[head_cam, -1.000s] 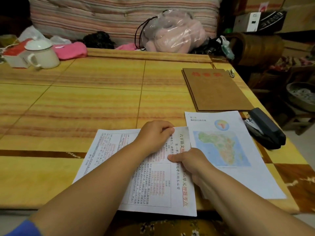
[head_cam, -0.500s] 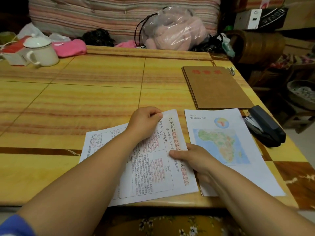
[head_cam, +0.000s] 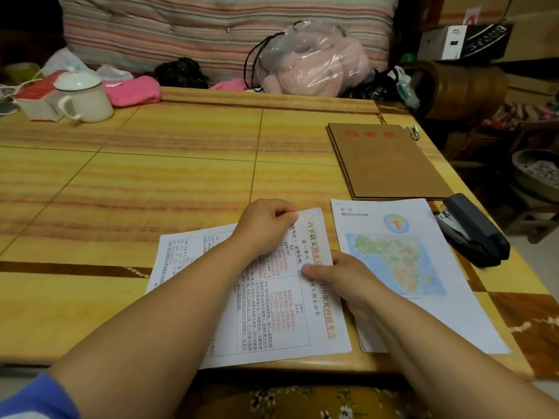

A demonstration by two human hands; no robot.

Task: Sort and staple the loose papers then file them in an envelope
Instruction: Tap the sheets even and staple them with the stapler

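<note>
Right now the left hand [head_cam: 266,228] and the right hand [head_cam: 338,275] are pinching the text pages [head_cam: 290,313] on the tabletop [head_cam: 151,192], and uneven pulling could be making them slide crooked.

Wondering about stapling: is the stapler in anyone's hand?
No, the stapler lies on the table beside the map sheet, untouched.
</note>
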